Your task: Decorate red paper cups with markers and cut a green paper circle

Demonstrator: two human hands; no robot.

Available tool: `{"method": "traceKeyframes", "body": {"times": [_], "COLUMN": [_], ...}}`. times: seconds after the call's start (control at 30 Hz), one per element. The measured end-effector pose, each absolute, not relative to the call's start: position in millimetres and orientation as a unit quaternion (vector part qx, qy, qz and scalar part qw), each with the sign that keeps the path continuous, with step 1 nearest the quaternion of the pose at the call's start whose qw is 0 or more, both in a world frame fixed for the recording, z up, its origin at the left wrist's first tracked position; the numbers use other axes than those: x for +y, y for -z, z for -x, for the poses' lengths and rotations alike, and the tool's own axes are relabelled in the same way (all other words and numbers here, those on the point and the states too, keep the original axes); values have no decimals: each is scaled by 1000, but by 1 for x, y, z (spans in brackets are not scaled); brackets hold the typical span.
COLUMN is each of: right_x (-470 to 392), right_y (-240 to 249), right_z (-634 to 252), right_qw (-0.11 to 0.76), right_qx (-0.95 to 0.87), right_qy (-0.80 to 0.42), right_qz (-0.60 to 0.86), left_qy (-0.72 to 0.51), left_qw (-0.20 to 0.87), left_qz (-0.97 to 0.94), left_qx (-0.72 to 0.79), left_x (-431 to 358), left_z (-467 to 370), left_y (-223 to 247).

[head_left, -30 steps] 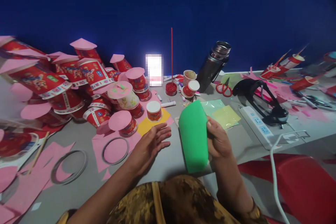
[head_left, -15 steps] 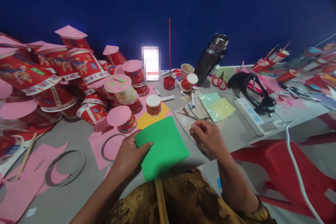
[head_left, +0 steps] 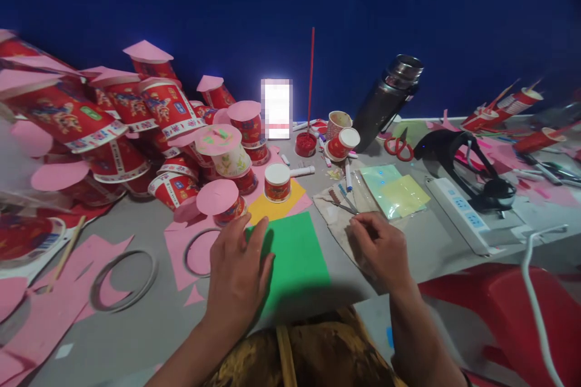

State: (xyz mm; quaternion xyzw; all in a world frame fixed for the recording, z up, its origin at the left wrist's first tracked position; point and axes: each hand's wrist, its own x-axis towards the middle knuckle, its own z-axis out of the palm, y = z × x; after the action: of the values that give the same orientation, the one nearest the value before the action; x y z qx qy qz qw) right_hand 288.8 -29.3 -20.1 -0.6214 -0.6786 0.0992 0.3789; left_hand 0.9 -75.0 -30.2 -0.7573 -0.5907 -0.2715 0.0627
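Note:
A sheet of green paper (head_left: pixel 299 254) lies on the grey table in front of me. My left hand (head_left: pixel 240 266) is over its left edge, fingers spread and not gripping it. To the right of the sheet, my right hand (head_left: pixel 381 248) is closed, thumb and fingertips together. Whatever it may hold is hidden. Its fingertips are at the edge of a beige cloth (head_left: pixel 329 217), beside a thin dark metal tool (head_left: pixel 347 199) whose kind I cannot make out. Beyond the green sheet, yellow paper (head_left: pixel 297 196) lies under a red paper cup (head_left: pixel 276 184) with a white top.
Red cups with pink paper discs (head_left: pixel 167 106) are piled at left. A grey ring (head_left: pixel 124 281) lies on pink paper scraps. At right are a thermos (head_left: pixel 385 103), red-handled scissors (head_left: pixel 399 148), a power strip (head_left: pixel 460 211), a black headset (head_left: pixel 467 163) and a red stool (head_left: pixel 499 302).
My left hand has let go of the green paper, which now lies flatter on the table. The view has turned a little to the left. My right hand stays closed by the cloth.

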Motion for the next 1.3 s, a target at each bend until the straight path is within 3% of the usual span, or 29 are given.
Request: {"method": "traceKeyframes", "body": {"times": [0.2, 0.33, 0.53, 0.83, 1.07, 1.2, 1.3], "right_x": [-47, -55, -53, -57, -61, -79, -89], "right_y": [38, 51, 55, 49, 39, 36, 42], "right_z": [-249, -228, -230, -233, -238, -252, -258], "right_qw": [389, 331, 287, 288, 349, 414, 417], "right_qx": [-800, -866, -879, -871, -847, -810, -807], "right_qy": [-110, -133, -162, -187, -218, -167, -144], "right_qz": [444, 351, 346, 352, 337, 379, 392], "left_qy": [191, 239, 206, 287, 335, 308, 301], "left_qw": [26, 53, 117, 74, -5, -27, -20], "left_qz": [839, 785, 746, 777, 849, 861, 855], "left_qx": [-508, -569, -623, -555, -410, -405, -421], "left_x": [-88, -99, -110, -109, -74, -66, -68], "left_z": [-6, 20, 67, 67, -6, -23, -20], "left_y": [39, 31, 30, 23, 9, 20, 30]}}
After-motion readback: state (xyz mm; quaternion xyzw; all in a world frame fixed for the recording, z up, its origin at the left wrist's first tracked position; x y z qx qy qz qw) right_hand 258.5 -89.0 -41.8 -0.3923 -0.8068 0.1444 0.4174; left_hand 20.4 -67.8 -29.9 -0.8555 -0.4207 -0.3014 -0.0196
